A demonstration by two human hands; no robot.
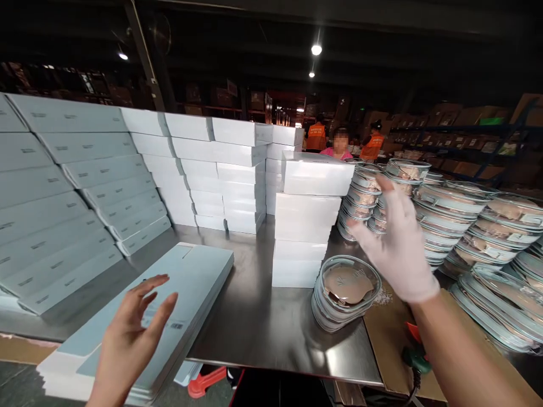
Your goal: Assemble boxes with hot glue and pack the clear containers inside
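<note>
Tbl [254, 322]: flat card stack [190, 282], long axis away-R; L hand [131, 330], R hand [401, 251] grip spread, empty

Past the far edge of my steel table [254, 328], I see a dim hall beneath a dark ceiling [237, 34], with bright lamps [316, 50]. Beyond its far right corner, I see blue-framed shelves [466, 129]; leftward, a slanting post [143, 45]. Grey floor [19, 381] shows below its near left edge.

Warehouse packing area, cartons [452, 114] on racks [479, 128], white boxes [307, 219] stacked on a metal table [263, 316], people [372, 146] in orange vests [316, 137]
</note>
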